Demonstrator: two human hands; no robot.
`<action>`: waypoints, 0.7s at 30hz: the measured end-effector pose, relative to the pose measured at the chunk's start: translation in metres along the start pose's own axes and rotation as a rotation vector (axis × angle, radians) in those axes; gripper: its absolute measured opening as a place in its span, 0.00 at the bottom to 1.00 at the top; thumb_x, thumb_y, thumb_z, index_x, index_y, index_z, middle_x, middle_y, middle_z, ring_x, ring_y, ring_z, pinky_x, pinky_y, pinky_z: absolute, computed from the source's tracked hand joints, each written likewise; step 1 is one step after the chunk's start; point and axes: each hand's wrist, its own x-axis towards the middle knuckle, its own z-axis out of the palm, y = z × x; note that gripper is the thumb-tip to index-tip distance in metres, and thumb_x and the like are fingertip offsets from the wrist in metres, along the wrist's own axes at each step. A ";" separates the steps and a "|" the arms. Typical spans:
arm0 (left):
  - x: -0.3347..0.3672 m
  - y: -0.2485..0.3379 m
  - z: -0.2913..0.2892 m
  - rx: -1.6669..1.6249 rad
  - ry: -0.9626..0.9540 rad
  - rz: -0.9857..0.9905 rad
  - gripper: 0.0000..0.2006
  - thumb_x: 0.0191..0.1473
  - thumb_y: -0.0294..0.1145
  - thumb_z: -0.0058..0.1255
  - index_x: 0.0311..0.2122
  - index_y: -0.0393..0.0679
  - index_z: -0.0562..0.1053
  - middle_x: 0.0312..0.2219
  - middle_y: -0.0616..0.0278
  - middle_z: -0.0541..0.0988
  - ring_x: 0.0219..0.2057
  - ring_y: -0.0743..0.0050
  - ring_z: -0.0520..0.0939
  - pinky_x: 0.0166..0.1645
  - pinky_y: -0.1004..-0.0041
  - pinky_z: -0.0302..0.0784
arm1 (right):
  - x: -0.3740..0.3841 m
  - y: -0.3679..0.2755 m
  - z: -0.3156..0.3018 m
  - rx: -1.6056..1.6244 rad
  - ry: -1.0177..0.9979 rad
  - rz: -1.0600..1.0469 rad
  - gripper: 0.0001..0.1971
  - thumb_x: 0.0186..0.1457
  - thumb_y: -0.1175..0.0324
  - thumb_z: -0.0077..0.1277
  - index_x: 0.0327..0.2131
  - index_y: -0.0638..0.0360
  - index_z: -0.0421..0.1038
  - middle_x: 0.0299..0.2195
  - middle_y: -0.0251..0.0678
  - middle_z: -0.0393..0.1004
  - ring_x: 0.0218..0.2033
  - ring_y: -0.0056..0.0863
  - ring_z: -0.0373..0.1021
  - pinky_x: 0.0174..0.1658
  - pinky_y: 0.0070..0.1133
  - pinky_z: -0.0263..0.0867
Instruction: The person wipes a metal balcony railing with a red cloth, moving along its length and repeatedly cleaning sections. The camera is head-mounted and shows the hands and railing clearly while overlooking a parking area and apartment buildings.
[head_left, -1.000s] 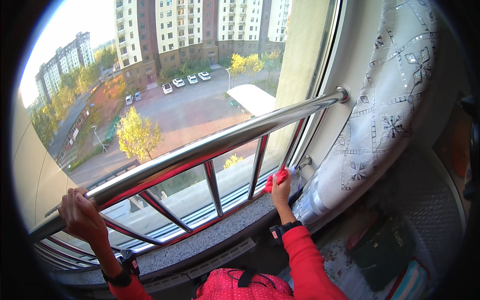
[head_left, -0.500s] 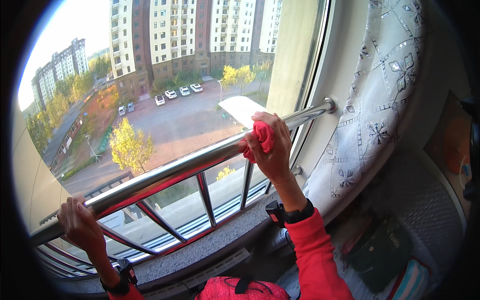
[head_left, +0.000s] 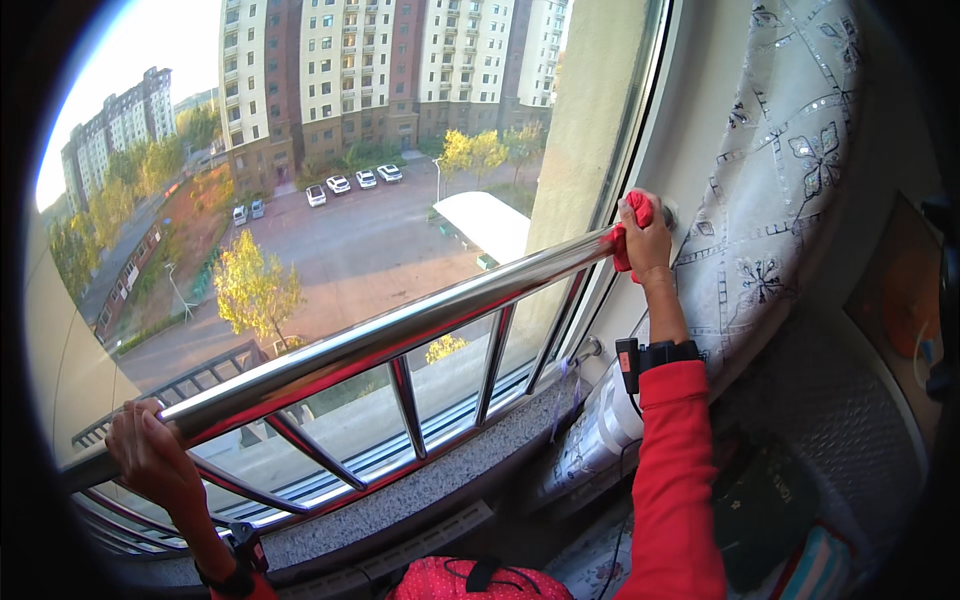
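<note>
A shiny metal railing (head_left: 390,335) runs slantwise across a window, rising to the right. My left hand (head_left: 152,452) is closed round its top rail at the lower left. At the rail's right end, near the wall fixing, my right hand (head_left: 646,236) presses a bunched red cloth (head_left: 638,210) round the bar. The right fingers are wrapped over the cloth and the rail, so part of the cloth is hidden.
Upright metal bars stand under the rail, above a speckled stone sill (head_left: 440,475). A pale patterned curtain (head_left: 770,200) hangs close to the right hand. A dark green bag-like thing (head_left: 765,515) lies at the lower right. Outside are parked cars and tall buildings.
My right hand has slid along the rail to the right with the red cloth, from mid-rail to near the wall end. My left hand keeps its hold on the rail.
</note>
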 end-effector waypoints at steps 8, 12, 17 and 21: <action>0.010 0.017 -0.008 -0.169 0.123 0.014 0.16 0.65 0.29 0.31 0.28 0.37 0.68 0.27 0.51 0.71 0.31 0.50 0.74 0.44 0.58 0.69 | -0.054 -0.074 -0.005 0.039 -0.254 -0.406 0.23 0.59 0.43 0.53 0.34 0.56 0.73 0.30 0.40 0.76 0.34 0.40 0.74 0.40 0.32 0.69; 0.012 0.014 -0.011 -0.141 0.110 0.055 0.16 0.66 0.29 0.31 0.28 0.37 0.69 0.28 0.52 0.73 0.32 0.51 0.75 0.44 0.59 0.69 | -0.100 -0.126 0.013 0.151 -0.245 -0.635 0.22 0.58 0.44 0.53 0.33 0.56 0.73 0.28 0.39 0.74 0.31 0.38 0.73 0.38 0.33 0.68; 0.015 0.015 -0.015 -0.116 0.117 0.093 0.18 0.66 0.31 0.27 0.28 0.40 0.70 0.26 0.56 0.74 0.30 0.58 0.75 0.43 0.65 0.69 | -0.122 -0.155 0.027 0.187 -0.205 -0.753 0.20 0.55 0.48 0.59 0.30 0.56 0.72 0.23 0.37 0.72 0.24 0.34 0.71 0.30 0.29 0.67; 0.016 0.017 -0.018 -0.187 0.095 0.097 0.18 0.66 0.31 0.27 0.29 0.39 0.71 0.26 0.54 0.74 0.31 0.56 0.76 0.44 0.62 0.70 | -0.103 -0.132 0.025 0.180 -0.186 -0.643 0.17 0.53 0.52 0.61 0.32 0.58 0.75 0.26 0.38 0.75 0.26 0.35 0.74 0.33 0.30 0.70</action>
